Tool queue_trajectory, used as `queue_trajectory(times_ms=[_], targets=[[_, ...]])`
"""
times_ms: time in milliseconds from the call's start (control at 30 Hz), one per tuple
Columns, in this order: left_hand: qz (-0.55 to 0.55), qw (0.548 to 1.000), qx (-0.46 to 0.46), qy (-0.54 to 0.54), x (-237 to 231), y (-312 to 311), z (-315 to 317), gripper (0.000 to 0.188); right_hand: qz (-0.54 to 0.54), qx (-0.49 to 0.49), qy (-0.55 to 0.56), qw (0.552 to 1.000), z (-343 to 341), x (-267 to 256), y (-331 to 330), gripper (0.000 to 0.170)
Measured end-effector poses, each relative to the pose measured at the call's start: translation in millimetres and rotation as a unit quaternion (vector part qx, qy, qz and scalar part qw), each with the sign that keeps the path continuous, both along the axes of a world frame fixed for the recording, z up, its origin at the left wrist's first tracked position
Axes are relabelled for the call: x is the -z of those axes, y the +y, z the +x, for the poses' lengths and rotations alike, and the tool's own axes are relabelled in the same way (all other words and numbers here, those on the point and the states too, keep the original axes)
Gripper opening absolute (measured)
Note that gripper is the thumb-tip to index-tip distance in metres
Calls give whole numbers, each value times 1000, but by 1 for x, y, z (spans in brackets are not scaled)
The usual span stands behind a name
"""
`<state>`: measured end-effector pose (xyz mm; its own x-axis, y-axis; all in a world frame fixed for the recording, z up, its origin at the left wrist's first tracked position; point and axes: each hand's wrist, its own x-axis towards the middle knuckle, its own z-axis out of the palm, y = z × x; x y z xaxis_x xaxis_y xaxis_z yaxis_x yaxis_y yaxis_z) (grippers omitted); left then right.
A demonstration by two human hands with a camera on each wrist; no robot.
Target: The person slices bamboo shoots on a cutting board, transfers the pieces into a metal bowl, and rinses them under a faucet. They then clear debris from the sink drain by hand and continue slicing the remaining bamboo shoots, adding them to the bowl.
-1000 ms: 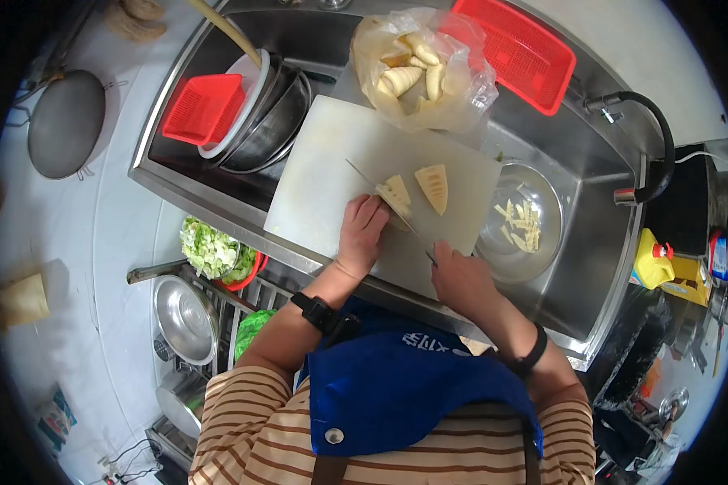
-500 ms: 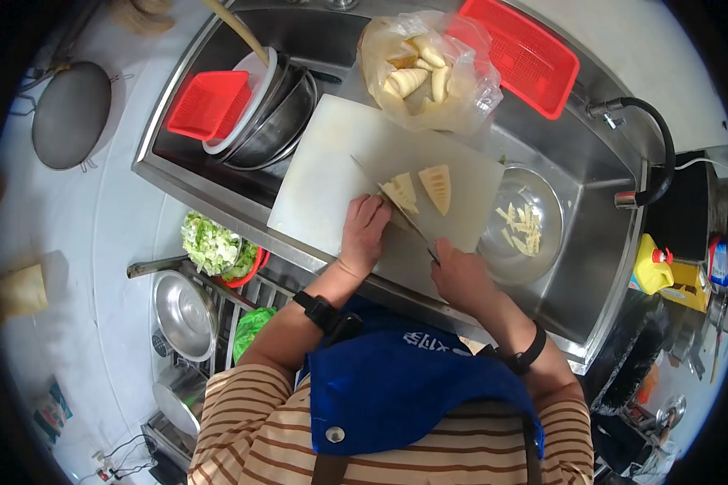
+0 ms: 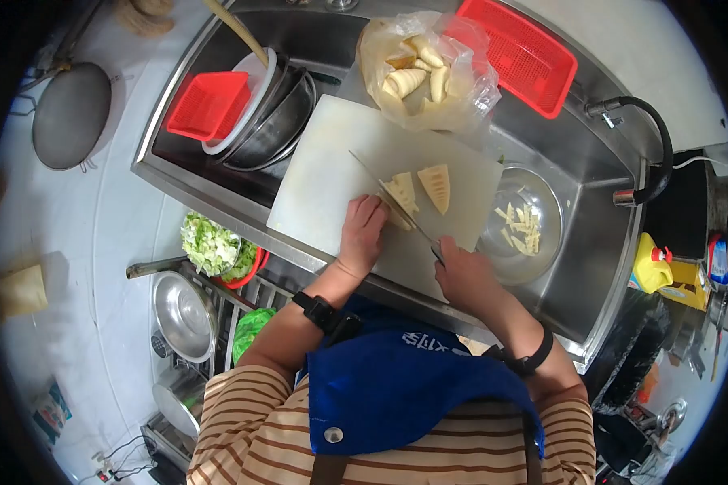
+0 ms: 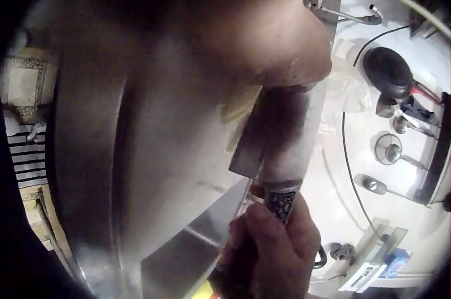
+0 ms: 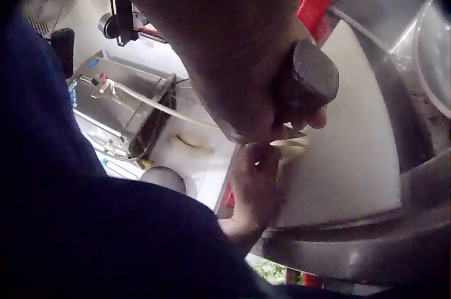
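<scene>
On the white cutting board [image 3: 323, 170], my left hand [image 3: 362, 233] holds a pale piece of bamboo shoot [image 3: 402, 187] down with bent fingers. My right hand [image 3: 465, 275] grips a cleaver [image 4: 271, 137] by its dark handle [image 5: 316, 73]. Its blade runs slantwise across the board, right beside the left fingertips and against the piece. A second bamboo shoot piece [image 3: 435, 188], wedge-shaped with a ridged cut face, lies flat just to the right. In the left wrist view, the left hand hides most of the held piece.
Cut strips lie in a metal bowl [image 3: 505, 263] in the sink, right of the board. Beyond the board sits a plastic bag [image 3: 477, 89] of bamboo shoots, near a red basket [image 3: 534, 61]. Stacked bowls [image 3: 279, 121] stand left; a black faucet [image 3: 667, 137] rises right.
The cleaver's handle and my right hand have shifted slightly right, and the blade's angle has altered a little. My left hand stays in place on the bamboo shoot.
</scene>
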<state>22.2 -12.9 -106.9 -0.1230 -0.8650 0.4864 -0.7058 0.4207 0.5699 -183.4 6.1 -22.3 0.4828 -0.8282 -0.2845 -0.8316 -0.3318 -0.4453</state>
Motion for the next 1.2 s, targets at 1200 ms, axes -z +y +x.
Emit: queue_trajectory(times_ms=[1200], targets=[[-24,992,120,-25,-8,14,24,32,36,21,-23,999,-3,7,34,24]])
